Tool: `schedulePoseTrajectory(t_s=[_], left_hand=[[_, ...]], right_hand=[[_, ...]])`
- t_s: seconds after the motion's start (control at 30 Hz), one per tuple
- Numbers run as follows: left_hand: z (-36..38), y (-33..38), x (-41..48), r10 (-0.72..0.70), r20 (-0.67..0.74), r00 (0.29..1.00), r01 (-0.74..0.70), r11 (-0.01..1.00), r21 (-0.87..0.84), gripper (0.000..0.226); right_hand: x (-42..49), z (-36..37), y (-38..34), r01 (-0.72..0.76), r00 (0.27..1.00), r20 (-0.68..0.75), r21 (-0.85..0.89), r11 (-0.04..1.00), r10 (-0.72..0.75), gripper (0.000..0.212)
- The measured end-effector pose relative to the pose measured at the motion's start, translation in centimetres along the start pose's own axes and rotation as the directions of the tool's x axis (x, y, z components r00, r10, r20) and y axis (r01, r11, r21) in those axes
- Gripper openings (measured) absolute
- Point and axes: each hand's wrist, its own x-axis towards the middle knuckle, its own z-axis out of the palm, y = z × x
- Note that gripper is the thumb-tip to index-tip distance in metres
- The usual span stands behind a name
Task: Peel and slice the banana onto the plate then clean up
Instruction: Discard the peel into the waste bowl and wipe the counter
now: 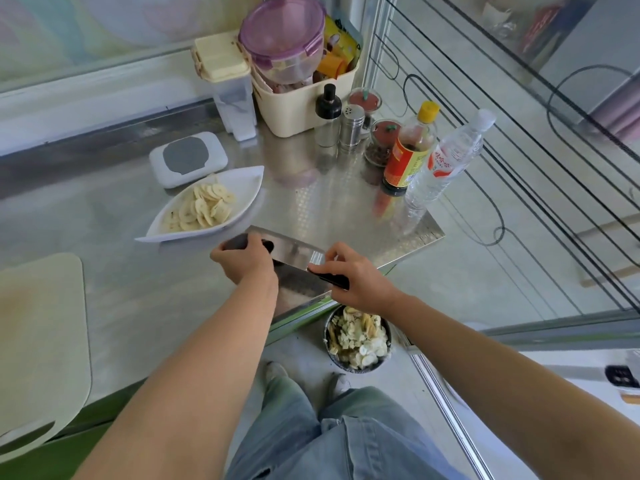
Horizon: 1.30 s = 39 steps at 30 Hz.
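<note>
A white boat-shaped plate (251,180) on the steel counter holds a heap of banana slices (204,206). In front of it a cleaver (294,252) is held level over the counter's front edge. My right hand (356,275) grips its black handle. Against the left end of the blade, my left hand (244,259) grips a dark grey cloth-like wad (235,241). A cream cutting board (38,323) lies bare at the left. On the floor below the counter edge, a round metal bin (358,341) holds banana peel and scraps.
A white wipe box (188,157) sits behind the plate. At the back right corner stand a cream basket (294,109), shakers, spice jars, a sauce bottle (408,150) and a water bottle (450,157). My legs and shoes stand beside the bin.
</note>
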Motion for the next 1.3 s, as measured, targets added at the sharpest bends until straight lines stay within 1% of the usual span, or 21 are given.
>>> schedulePoseTrajectory(t_s=[0.13,0.2,0.23,0.27,0.3,0.33,0.37,0.4,0.43,0.47,0.5,0.53,0.6,0.7,0.83,0.93,1.0,1.1,1.2,1.27,1.3], left_hand=[[-0.6,0.5,0.4,-0.002,-0.069,0.998,-0.008,0.990,-0.143,0.037],[-1.0,1.2,1.2,-0.057,-0.061,0.996,0.037,0.956,-0.291,0.031],[-1.1,1.5,1.7,-0.091,-0.018,0.996,0.079,0.932,-0.355,0.026],[-1.2,1.5,2.3,-0.121,0.050,0.991,0.131,0.910,-0.393,0.018],[-1.4,1.7,2.3,-0.147,0.155,0.977,0.199,0.892,-0.406,0.008],[-1.4,1.5,2.2,-0.177,0.271,0.946,0.273,0.886,-0.374,0.001],[-1.4,1.2,1.7,-0.215,0.394,0.894,0.356,0.874,-0.330,0.003],[-1.2,0.8,1.1,-0.252,0.504,0.826,0.435,0.853,-0.289,0.008],[-1.0,0.3,0.4,-0.275,0.596,0.755,0.503,0.826,-0.256,0.014],[-0.8,-0.2,-0.2,-0.281,0.671,0.686,0.549,0.805,-0.224,0.019],[-0.6,-0.5,-0.9,-0.280,0.724,0.631,0.575,0.795,-0.194,0.019],[-0.3,-0.6,-1.4,-0.266,0.760,0.593,0.590,0.786,-0.184,0.013],[0.1,-1.1,-1.6,-0.234,0.780,0.580,0.595,0.775,-0.210,0.030],[0.0,-0.4,-1.1,-0.157,0.758,0.633,0.566,0.762,-0.315,0.031],[-0.6,1.9,0.2,-0.114,0.703,0.702,0.530,0.743,-0.408,0.027],[-0.6,2.0,1.1,-0.099,0.644,0.758,0.509,0.707,-0.491,0.025],[-0.5,1.3,1.3,-0.120,0.619,0.776,0.466,0.770,-0.435,0.023],[-0.1,-0.1,0.8,-0.215,0.611,0.762,0.419,0.883,-0.211,0.033],[0.4,-0.6,-0.9,-0.248,0.648,0.720,0.398,0.912,-0.094,0.019],[0.7,-0.3,-1.2,-0.229,0.636,0.737,0.384,0.916,-0.114,0.011],[0.6,-0.2,-1.0,-0.212,0.616,0.759,0.361,0.924,-0.125,0.010]], right_hand=[[-0.2,-1.1,0.7,-0.017,1.000,0.008,0.064,0.998,0.016,0.045],[-0.4,-1.4,1.2,-0.120,0.990,-0.049,0.165,0.979,0.129,0.041],[-0.5,-1.6,1.2,-0.222,0.965,-0.073,0.290,0.931,0.253,0.039],[-0.6,-1.8,1.2,-0.322,0.918,-0.059,0.463,0.826,0.392,0.036],[-0.5,-2.1,1.0,-0.372,0.871,-0.009,0.640,0.672,0.491,0.033],[-0.4,-2.4,0.8,-0.379,0.838,0.071,0.789,0.484,0.541,0.027],[-0.1,-2.6,0.4,-0.358,0.822,0.151,0.887,0.293,0.549,0.022],[0.3,-2.7,0.2,-0.331,0.815,0.219,0.936,0.121,0.537,0.019],[0.7,-2.7,0.0,-0.311,0.813,0.273,0.950,-0.013,0.514,0.019],[1.1,-2.7,-0.2,-0.305,0.816,0.312,0.948,-0.096,0.488,0.019],[1.4,-2.6,-0.4,-0.316,0.818,0.341,0.939,-0.133,0.464,0.021],[1.5,-2.5,-0.4,-0.340,0.818,0.366,0.930,-0.140,0.444,0.024],[1.3,-2.4,-0.2,-0.401,0.805,0.403,0.910,-0.100,0.436,0.027],[0.3,-2.8,0.7,-0.480,0.775,0.440,0.877,-0.030,0.454,0.024],[-1.6,-3.5,1.9,-0.524,0.759,0.486,0.851,-0.036,0.433,0.024],[-2.2,-3.9,2.7,-0.511,0.744,0.457,0.859,-0.027,0.488,0.025],[-1.9,-4.0,2.5,-0.441,0.751,0.356,0.897,0.023,0.557,0.019],[0.1,-3.7,1.2,-0.297,0.766,0.191,0.952,0.075,0.613,0.014],[1.7,-2.7,0.8,-0.359,0.762,0.210,0.924,0.130,0.613,0.016],[1.7,-2.2,1.2,-0.429,0.732,0.240,0.890,0.157,0.638,0.023],[1.4,-2.1,1.5,-0.432,0.713,0.241,0.890,0.142,0.658,0.025]])
